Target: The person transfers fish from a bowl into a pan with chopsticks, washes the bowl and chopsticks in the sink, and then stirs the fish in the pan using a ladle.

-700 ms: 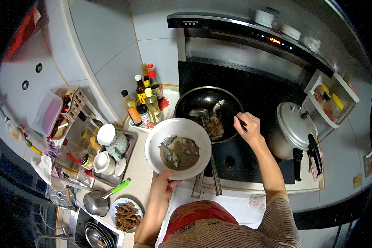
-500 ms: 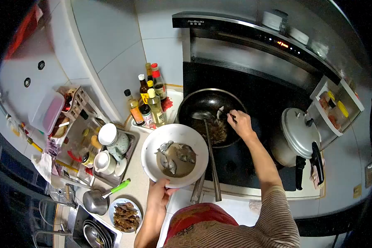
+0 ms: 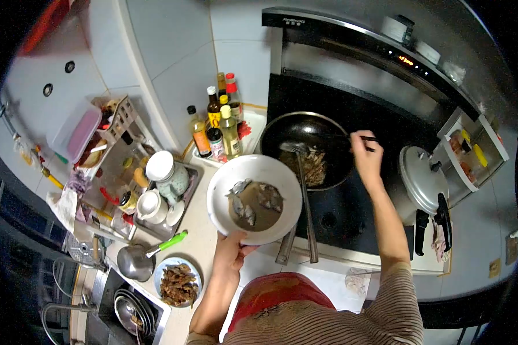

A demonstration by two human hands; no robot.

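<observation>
My left hand (image 3: 231, 250) grips the near rim of a white bowl (image 3: 217, 210), thumb up at the edge. Several small grey fish (image 3: 244, 214) lie in the bowl in a little murky liquid. My right hand (image 3: 366, 152) is closed around dark chopsticks (image 3: 336, 137), above the right rim of the black wok (image 3: 334, 123). Browned small fish (image 3: 315, 167) are in oil at the bottom of the wok. A metal spatula (image 3: 305, 195) rests in it, handle toward me.
Left of the bowl stand several sauce bottles (image 3: 230, 132). A plate of fried fish (image 3: 178, 284) and a small pot with a green handle (image 3: 135, 263) are on the counter by the sink (image 3: 103, 313). A pressure cooker (image 3: 423, 181) stands right of the wok.
My right hand has moved from over the wok to the right, away from a small fish it was near. That fish no longer shows above the oil. The whole view has shifted slightly.
</observation>
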